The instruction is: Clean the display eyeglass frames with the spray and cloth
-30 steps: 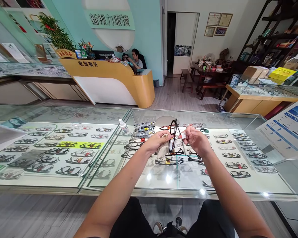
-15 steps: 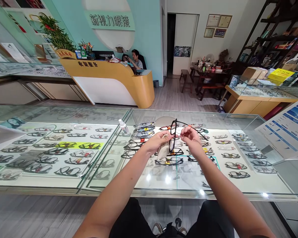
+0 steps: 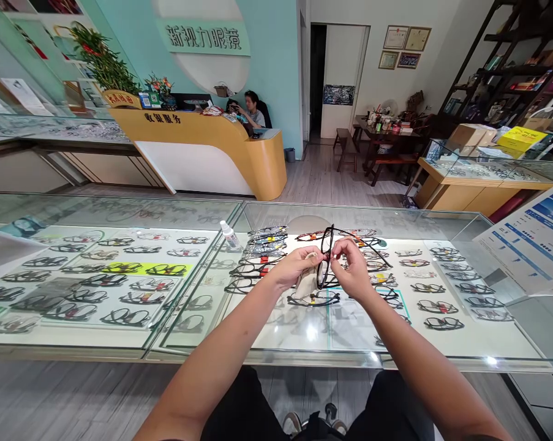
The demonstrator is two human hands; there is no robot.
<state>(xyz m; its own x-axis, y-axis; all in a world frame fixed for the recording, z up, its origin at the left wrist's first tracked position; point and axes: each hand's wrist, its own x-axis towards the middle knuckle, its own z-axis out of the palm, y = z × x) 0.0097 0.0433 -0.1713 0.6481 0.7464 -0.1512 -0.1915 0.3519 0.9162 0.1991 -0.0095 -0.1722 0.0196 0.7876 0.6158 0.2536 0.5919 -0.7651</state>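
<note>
A pair of black-rimmed eyeglasses (image 3: 331, 231) is held upright above the glass counter, its temples reaching out to the right. My left hand (image 3: 298, 267) is closed on a pale cloth (image 3: 307, 280), which hangs below the fingers against the left side of the glasses. With thumb and fingers pinched near the middle of the frame, my right hand (image 3: 351, 269) grips the eyeglasses. The fingertips of both hands nearly meet there, and the exact contact is partly hidden. Below lie folded glasses (image 3: 313, 299) in the display.
The glass display counter (image 3: 188, 352) holds rows of eyeglasses. A small white bottle (image 3: 229, 234) stands left of my hands. At the right is a printed blue-and-white sheet (image 3: 533, 245). Two people sit behind the yellow reception desk (image 3: 267, 165).
The eyeglasses have tilted and dropped slightly. My right hand has moved a little left, closer to the left hand, and now pinches the frame near its middle.
</note>
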